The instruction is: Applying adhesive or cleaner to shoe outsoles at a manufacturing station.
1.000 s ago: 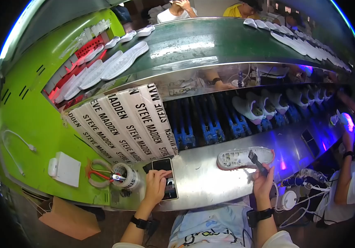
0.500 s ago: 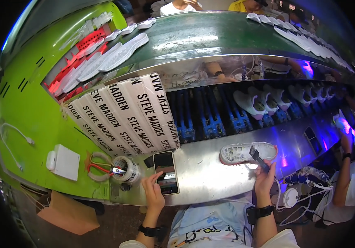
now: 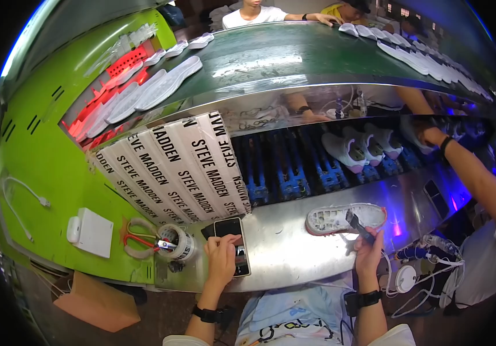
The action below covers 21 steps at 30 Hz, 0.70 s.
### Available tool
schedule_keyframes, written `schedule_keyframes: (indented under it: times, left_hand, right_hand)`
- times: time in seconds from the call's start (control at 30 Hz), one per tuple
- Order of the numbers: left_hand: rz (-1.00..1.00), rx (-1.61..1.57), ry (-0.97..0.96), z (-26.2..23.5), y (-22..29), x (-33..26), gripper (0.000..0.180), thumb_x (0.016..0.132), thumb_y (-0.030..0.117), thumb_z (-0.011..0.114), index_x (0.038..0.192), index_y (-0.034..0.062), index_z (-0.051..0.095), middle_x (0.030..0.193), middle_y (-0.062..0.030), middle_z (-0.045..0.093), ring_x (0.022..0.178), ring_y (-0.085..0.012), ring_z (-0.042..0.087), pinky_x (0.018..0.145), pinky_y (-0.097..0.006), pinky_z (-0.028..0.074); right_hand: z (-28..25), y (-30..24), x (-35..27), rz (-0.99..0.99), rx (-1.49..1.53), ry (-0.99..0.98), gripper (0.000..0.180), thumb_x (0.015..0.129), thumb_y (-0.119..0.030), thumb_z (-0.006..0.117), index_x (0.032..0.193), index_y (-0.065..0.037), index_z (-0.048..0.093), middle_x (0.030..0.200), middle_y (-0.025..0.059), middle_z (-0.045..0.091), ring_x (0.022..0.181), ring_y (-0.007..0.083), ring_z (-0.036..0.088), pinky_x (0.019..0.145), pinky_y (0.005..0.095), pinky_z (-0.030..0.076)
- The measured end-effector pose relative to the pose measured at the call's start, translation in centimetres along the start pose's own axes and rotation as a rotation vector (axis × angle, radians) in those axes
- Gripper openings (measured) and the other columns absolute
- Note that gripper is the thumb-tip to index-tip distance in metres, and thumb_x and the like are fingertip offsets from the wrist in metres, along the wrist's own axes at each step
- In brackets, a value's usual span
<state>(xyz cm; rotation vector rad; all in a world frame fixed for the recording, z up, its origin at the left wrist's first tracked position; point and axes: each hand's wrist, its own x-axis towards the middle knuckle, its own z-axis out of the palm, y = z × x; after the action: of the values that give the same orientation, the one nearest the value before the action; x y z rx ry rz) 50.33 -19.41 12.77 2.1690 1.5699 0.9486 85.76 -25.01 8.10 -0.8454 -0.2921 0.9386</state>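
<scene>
My left hand (image 3: 221,259) reaches over a phone (image 3: 228,228) that lies on the metal bench, fingers partly bent and touching its screen. It grips nothing that I can see. A dark-handled brush (image 3: 365,232) is held in my right hand (image 3: 368,257), handle between thumb and fingers. The brush's head is over a white shoe sole (image 3: 322,221) with a reddish edge, which lies on the bench with its hollow side up. Whether the bristles touch the sole I cannot tell.
A printed carton (image 3: 173,167) stands behind the phone. Left are a tape roll (image 3: 184,245), scissors (image 3: 138,241) and a white box (image 3: 94,232). Beyond the bench, white shoes (image 3: 343,149) sit on a blue rack; soles (image 3: 170,83) line a green belt. A co-worker's arm (image 3: 473,167) reaches in from the right.
My left hand has moved over the phone's screen, its fingers more bent. My right hand keeps the brush at the sole. On the right, a co-worker's arm now reaches to the shoe rack.
</scene>
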Motion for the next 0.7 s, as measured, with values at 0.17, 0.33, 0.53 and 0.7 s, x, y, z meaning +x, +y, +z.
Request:
schedule_keyframes:
  times: [0.17, 0.33, 0.53, 0.7]
  left_hand:
    - [0.021, 0.029, -0.007, -0.3, 0.4, 0.2, 0.030, 0.091, 0.019, 0.038, 0.109, 0.0059, 0.058, 0.098, -0.0080, 0.058, 0.091, -0.0249, 0.041, 0.088, -0.038, 0.027]
    - [-0.032, -0.081, 0.275, -0.7, 0.4, -1.6, 0.035, 0.096, 0.021, 0.029, 0.113, -0.0028, 0.047, 0.108, -0.0103, 0.061, 0.101, -0.0249, 0.041, 0.096, -0.036, 0.027]
    - [-0.118, -0.131, 0.248, -0.2, -0.6, -4.6, 0.033, 0.093, 0.017, 0.033, 0.115, -0.0038, 0.047, 0.113, -0.0132, 0.059, 0.103, -0.0260, 0.039, 0.097, -0.035, 0.027]
    - [-0.112, -0.093, 0.212, -0.4, -0.1, -4.1, 0.035, 0.094, 0.020, 0.033, 0.117, -0.0034, 0.046, 0.113, -0.0126, 0.059, 0.103, -0.0263, 0.038, 0.098, -0.035, 0.025]
  right_hand:
    - [-0.3, 0.1, 0.1, 0.004, -0.001, -0.010, 0.046, 0.097, -0.041, 0.036, 0.100, 0.000, 0.057, 0.069, 0.0086, 0.057, 0.055, 0.0143, 0.051, 0.053, 0.0258, 0.042]
    - [-0.1, 0.1, 0.0, -0.011, -0.004, -0.010, 0.047, 0.097, -0.041, 0.035, 0.100, 0.001, 0.057, 0.070, 0.0089, 0.057, 0.056, 0.0148, 0.052, 0.054, 0.0266, 0.044]
    - [0.7, 0.0, -0.2, -0.033, -0.018, 0.022, 0.047, 0.098, -0.040, 0.034, 0.099, 0.001, 0.057, 0.070, 0.0091, 0.058, 0.056, 0.0149, 0.053, 0.057, 0.0263, 0.045]
    - [0.3, 0.0, -0.1, -0.048, -0.023, 0.027, 0.047, 0.098, -0.040, 0.034, 0.098, 0.000, 0.058, 0.068, 0.0087, 0.058, 0.056, 0.0140, 0.052, 0.058, 0.0260, 0.045]
